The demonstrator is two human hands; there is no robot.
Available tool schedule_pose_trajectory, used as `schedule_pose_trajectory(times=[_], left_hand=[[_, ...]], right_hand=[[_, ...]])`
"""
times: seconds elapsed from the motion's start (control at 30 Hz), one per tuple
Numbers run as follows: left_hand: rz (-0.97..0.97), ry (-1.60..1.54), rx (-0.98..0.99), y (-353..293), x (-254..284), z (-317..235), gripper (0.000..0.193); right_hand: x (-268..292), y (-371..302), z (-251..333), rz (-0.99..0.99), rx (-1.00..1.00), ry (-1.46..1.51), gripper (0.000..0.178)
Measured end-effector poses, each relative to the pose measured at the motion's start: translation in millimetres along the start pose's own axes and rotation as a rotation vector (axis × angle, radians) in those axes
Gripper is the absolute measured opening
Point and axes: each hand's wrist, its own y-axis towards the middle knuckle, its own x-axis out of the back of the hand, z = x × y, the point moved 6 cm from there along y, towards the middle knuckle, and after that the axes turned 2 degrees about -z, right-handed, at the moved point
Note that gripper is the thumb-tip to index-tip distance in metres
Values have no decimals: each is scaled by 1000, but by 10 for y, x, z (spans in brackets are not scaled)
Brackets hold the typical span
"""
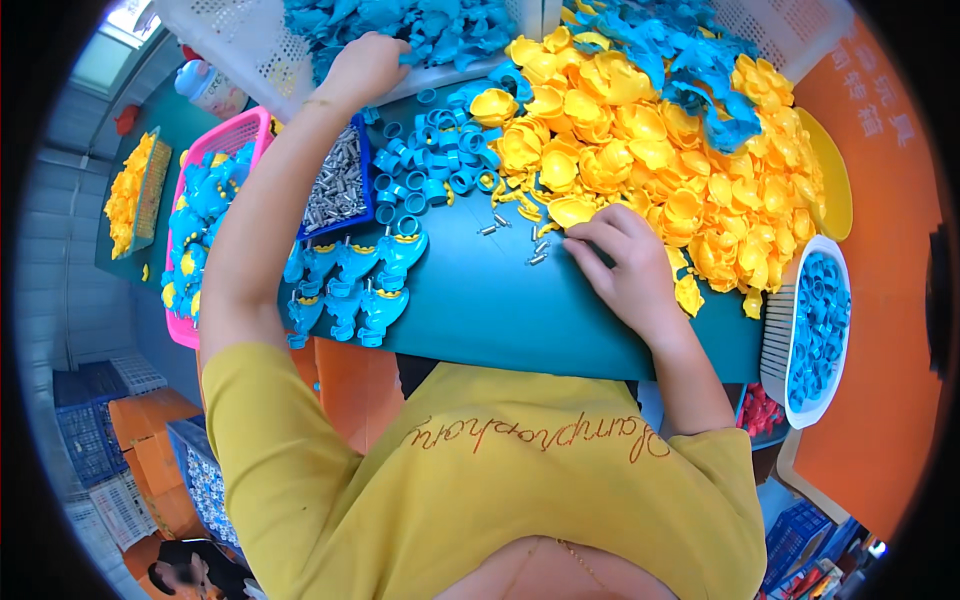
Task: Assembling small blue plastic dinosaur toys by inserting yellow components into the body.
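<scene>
My left hand (pixel 368 70) reaches to the far left, over the near edge of a heap of thin blue plastic pieces (pixel 440 32) in a white perforated basket; its fingertips are mostly hidden. On the right, my right hand (pixel 628 268) hovers just above the green tabletop (pixel 470 290), thumb and forefinger apart with nothing between them. Its forefinger is beside a yellow cupped plastic piece (pixel 572 211) at the edge of a big yellow heap (pixel 690 190). Several small metal pins (pixel 538 258) lie by these fingertips. Blue ring-shaped parts (pixel 430 150) lie between my hands.
Blue assembled parts (pixel 385 290) stand in rows near the table's front edge. A blue tray of metal pins (pixel 340 185) and a pink basket (pixel 192 325) are to the left. A white basket of blue rings (pixel 790 400) stands at the right edge. Crates (pixel 90 410) sit lower left.
</scene>
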Motion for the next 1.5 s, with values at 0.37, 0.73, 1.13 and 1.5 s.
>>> schedule_pose_trajectory(times=[0.37, 0.73, 1.13, 1.5], left_hand=[[240, -283, 231, 142, 1, 448, 33], [46, -1068, 402, -656, 867, -436, 30], [46, -802, -245, -2426, 800, -2511, 38], [-94, -846, -67, -2564, 672, -2590, 34]], right_hand=[[-383, -126, -15, 254, 44, -70, 20], [-458, -118, 77, 285, 20, -15, 14], [-539, -229, -25, 600, -370, 912, 14], [-775, -157, 74, 835, -324, 792, 22]])
